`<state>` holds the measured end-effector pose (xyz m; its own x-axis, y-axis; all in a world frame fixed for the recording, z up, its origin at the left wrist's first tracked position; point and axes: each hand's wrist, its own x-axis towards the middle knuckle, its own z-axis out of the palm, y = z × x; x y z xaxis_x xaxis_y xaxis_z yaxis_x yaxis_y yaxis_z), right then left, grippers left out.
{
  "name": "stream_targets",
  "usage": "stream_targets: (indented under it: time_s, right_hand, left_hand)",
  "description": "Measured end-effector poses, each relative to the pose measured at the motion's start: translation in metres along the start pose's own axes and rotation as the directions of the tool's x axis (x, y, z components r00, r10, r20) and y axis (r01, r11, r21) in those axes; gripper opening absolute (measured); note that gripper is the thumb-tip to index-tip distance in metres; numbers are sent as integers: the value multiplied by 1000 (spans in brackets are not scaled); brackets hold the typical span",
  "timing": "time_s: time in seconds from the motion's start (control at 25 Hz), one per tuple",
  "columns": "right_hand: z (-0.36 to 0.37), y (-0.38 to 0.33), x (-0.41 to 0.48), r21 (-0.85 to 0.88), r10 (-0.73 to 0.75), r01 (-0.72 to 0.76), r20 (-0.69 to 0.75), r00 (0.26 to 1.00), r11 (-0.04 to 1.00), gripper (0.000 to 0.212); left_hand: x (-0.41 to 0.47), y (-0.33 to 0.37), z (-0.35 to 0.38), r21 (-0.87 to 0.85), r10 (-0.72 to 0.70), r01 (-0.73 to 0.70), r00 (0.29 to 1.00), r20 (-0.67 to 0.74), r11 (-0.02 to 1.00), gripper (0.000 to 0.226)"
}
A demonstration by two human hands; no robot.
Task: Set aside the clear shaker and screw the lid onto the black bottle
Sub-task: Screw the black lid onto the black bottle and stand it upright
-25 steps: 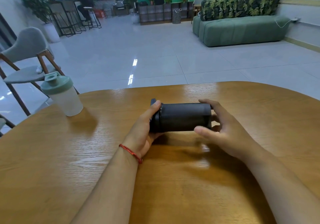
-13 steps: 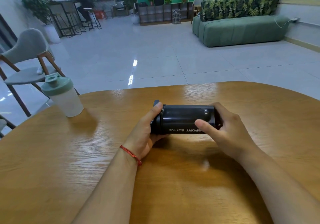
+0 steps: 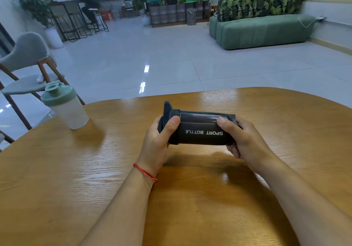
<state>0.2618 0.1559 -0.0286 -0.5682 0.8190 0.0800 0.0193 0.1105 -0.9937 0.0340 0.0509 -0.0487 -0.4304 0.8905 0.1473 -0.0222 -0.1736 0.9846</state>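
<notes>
On the head camera I see my left hand point(image 3: 159, 143) clenched around the lid point(image 3: 167, 116) end of the black cylindrical plastic bottle point(image 3: 202, 129), thumb laid over the collar. My right hand point(image 3: 245, 141) grips the bottle's base, thumb on top, fingers curled beneath. The bottle lies sideways between my two hands, held just above the round wooden table point(image 3: 76, 169), its white "SPORT BOTTLE" lettering upside down to me. I cannot tell whether the lid is fully seated. Well apart, left of my left fingers, the clear plastic shaker with its pale green cap point(image 3: 66, 108) stands upright near the table's edge. A red string bracelet point(image 3: 144, 172) circles my left wrist.
</notes>
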Motion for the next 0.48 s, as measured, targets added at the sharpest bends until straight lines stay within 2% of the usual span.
stream_targets:
  time_s: [0.16,0.28,0.36,0.48]
  right_hand:
    - [2,3,0,-21,41,-40,57,998,999,60]
    - [-1,7,1,5,138,-143,236,962,990,79]
    - [4,9,0,-22,182,-184,312,933,983,88]
    - [35,5,-8,-176,144,-98,273,951,980,81]
  left_hand:
    - [4,6,-6,-26,-13,12,1000,-18,1000,64]
    - [8,17,-22,-78,21,-21,1000,4,997,57]
    - [8,23,-25,-85,46,-51,997,-54,995,66]
    - [7,23,-19,-109,108,-124,983,-145,986,75]
